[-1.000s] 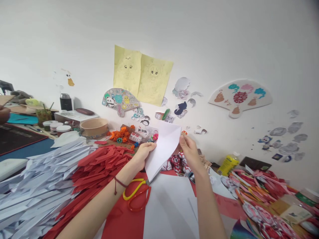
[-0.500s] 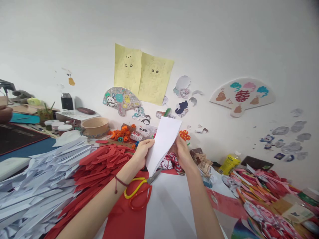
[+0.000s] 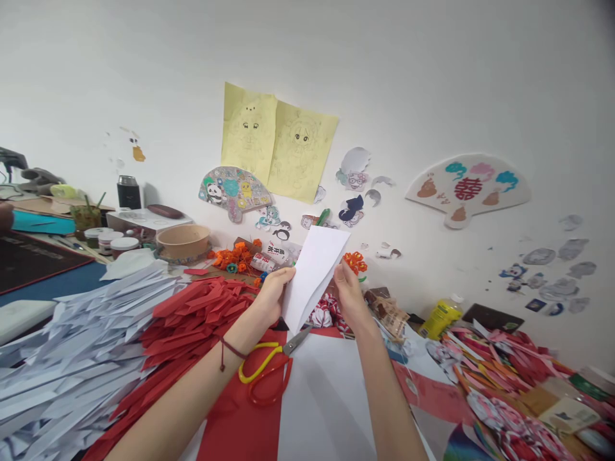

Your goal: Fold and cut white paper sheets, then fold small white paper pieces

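Note:
A folded sheet of white paper (image 3: 314, 272) is held up at the centre, its layers slightly parted along the right and lower edge. My left hand (image 3: 273, 294) pinches its left edge between thumb and fingers. At the right edge, my right hand (image 3: 350, 296) has its thumb and fingers closed on the paper. Scissors (image 3: 273, 368) with one yellow and one red-orange handle lie below the paper, across a red sheet (image 3: 240, 426) and a white sheet (image 3: 327, 397). The scissors' blades point up and right.
Piles of white strips (image 3: 86, 358) and red strips (image 3: 192, 320) lie at the left. Behind them stand a round tan container (image 3: 183, 243) and small jars. A yellow bottle (image 3: 441, 317) and coloured strips (image 3: 509, 352) are at the right. At the far left edge, part of another person's hand shows.
The paper's folded layers have parted a little more on the right side. My right hand has shifted slightly, its thumb now more upright. The camera view has moved slightly.

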The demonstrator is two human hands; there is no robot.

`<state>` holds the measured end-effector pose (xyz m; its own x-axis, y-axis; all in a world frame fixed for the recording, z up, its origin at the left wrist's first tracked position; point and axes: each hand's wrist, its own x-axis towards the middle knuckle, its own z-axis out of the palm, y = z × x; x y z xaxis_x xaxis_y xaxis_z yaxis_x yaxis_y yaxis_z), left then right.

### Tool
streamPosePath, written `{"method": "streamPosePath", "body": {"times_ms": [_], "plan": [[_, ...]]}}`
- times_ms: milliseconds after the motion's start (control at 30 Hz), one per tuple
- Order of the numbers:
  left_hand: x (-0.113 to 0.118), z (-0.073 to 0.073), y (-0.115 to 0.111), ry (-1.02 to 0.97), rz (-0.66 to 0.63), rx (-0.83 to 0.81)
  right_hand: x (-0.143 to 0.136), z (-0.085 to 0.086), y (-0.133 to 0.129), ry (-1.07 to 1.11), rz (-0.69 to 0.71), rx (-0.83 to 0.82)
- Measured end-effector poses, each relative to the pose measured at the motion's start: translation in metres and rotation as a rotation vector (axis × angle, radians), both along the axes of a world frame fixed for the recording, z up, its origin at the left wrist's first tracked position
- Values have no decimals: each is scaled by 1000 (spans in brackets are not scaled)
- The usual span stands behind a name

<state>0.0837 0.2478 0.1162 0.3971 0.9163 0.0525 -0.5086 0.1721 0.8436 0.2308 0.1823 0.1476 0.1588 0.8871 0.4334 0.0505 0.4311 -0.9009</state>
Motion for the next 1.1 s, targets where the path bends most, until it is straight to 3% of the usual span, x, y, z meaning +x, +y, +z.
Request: {"method": "streamPosePath", "body": {"times_ms": [200,400,467,533,600,733,867,1033,1100], "plan": [[2,-6,2,66,79,-1,3,-16,15,-11,-159,-43],[0,-8,4,285,185,130,19,-21,22,-145,-343,-58],[-2,-2,-1,349,283,257,20,-17,19,-209,-427,-32],[-3,5,-11,445,380,502,18,-12,14,-290,-494,3],[-3,12,-23,564,371,761,11,-6,8,-373,-532,33],[-5,23,-40,676,348,933,-5,-1,0,-483,-523,63],[-19,35,-34,738,428,871,2,0,-3,-498,-458,57],[-53,52,-11,779,556,787,40,4,-12,-433,-435,-5],[-63,57,-6,702,496,756,54,5,-14,-443,-435,-36]]}}
